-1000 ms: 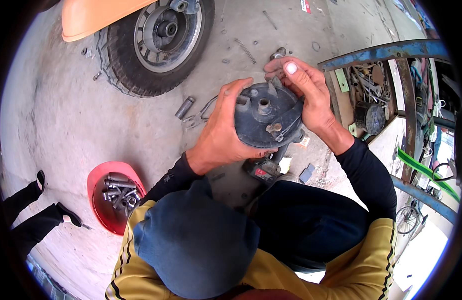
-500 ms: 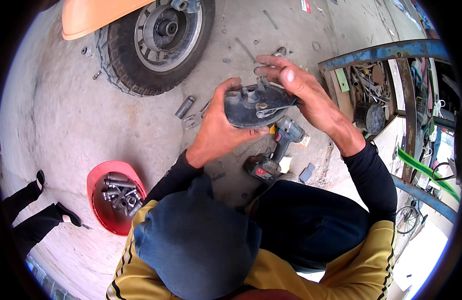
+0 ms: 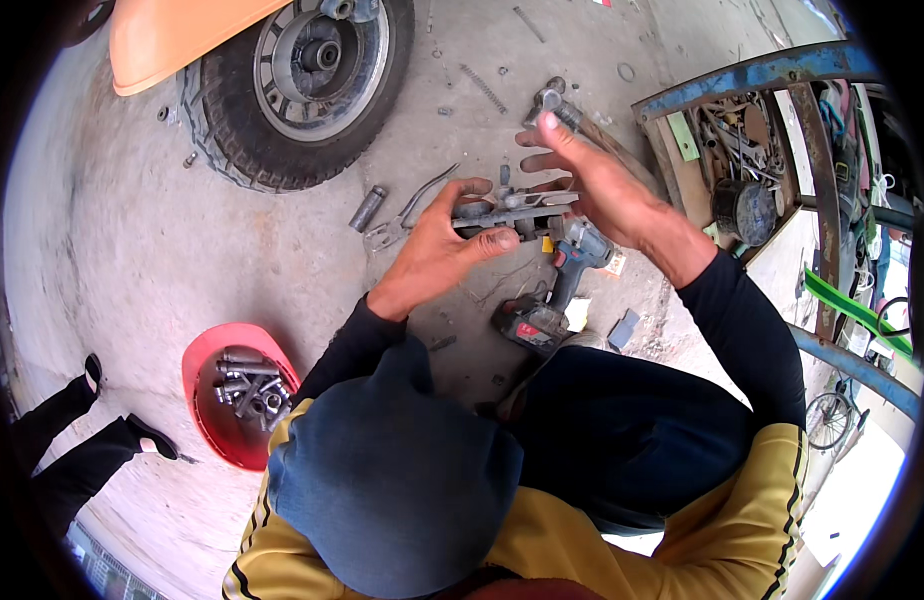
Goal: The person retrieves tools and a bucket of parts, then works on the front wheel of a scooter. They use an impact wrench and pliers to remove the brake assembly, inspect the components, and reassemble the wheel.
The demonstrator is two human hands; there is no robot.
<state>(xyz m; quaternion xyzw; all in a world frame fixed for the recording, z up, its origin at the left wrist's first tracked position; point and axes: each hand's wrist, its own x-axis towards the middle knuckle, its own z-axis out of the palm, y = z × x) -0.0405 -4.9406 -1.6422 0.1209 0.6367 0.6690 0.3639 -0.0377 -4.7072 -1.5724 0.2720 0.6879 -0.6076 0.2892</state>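
A dark drum brake plate [image 3: 507,217] with a lever arm is tilted nearly edge-on in front of me. My left hand [image 3: 427,255] grips its left side, thumb below and fingers over the top. At its right end, my right hand [image 3: 617,205] is open, fingers spread; whether they touch the lever is unclear. Beneath the plate, a cordless impact driver [image 3: 564,285] stands on the concrete floor. Pliers [image 3: 387,235] and a metal cylinder [image 3: 369,207] lie left of my left hand. Beyond my right hand rests a hammer [image 3: 550,98].
A wheel [image 3: 382,130] stands far left beside an orange panel [image 3: 182,45]. A red hard hat [image 3: 212,445] holds several metal sockets [image 3: 250,388]. At right is a blue metal frame [image 3: 762,75] with a tool-filled box [image 3: 682,185]. Another person's legs [image 3: 92,445] show at left. A spring [image 3: 482,90] lies ahead.
The brake plate has turned from showing its broad face to nearly edge-on. My right hand has shifted slightly down, exposing the hammer. The view has moved a little.
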